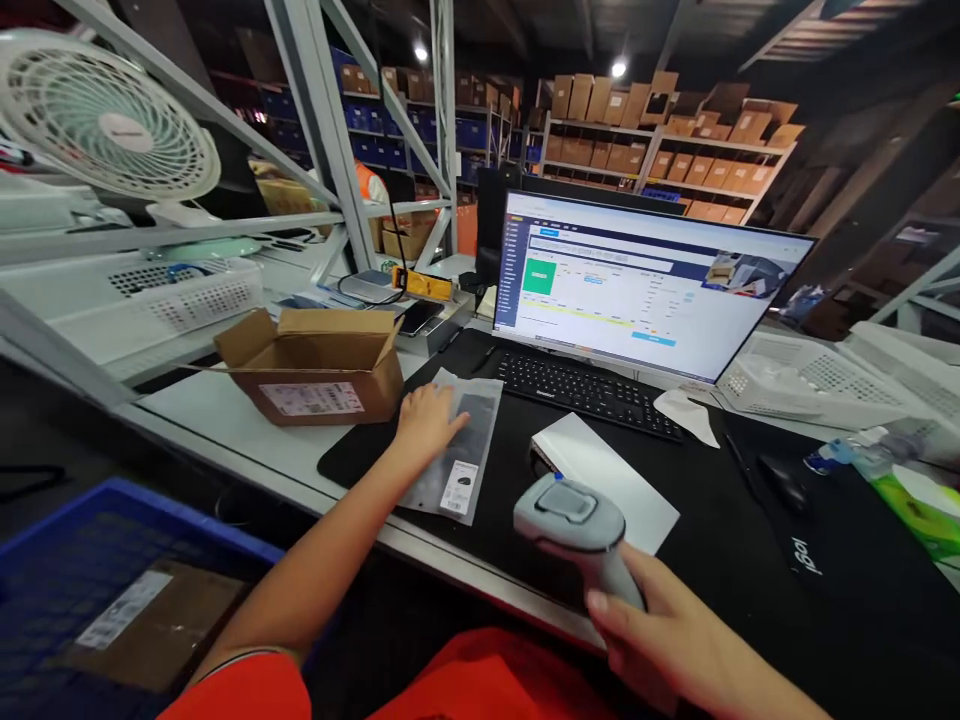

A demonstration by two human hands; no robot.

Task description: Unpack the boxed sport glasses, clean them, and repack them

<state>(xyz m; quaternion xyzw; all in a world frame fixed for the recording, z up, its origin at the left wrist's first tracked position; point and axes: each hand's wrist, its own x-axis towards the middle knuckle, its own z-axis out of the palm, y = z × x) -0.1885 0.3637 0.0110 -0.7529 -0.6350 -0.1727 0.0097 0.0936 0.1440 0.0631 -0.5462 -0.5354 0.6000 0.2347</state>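
My left hand [429,420] lies with its fingers stretched out on a clear plastic bag [489,405] on the black desk mat. Something dark and flat is inside the bag, and a white label [460,487] with a small dark picture sits at its lower end. My right hand [652,625] is wrapped round the handle of a grey barcode scanner [570,515], held above the mat's front part with its head towards the left. Behind the scanner lies a white notebook or stack of paper [607,470]. An open cardboard box [322,385] with a printed label stands left of my left hand.
A monitor [622,290] stands at the back, with a black keyboard [585,392] before it. On the right are a mouse [784,485], a plastic bottle [877,450] and white baskets [780,375]. A blue crate [112,505] holding a package is lower left; a fan [112,130] is upper left.
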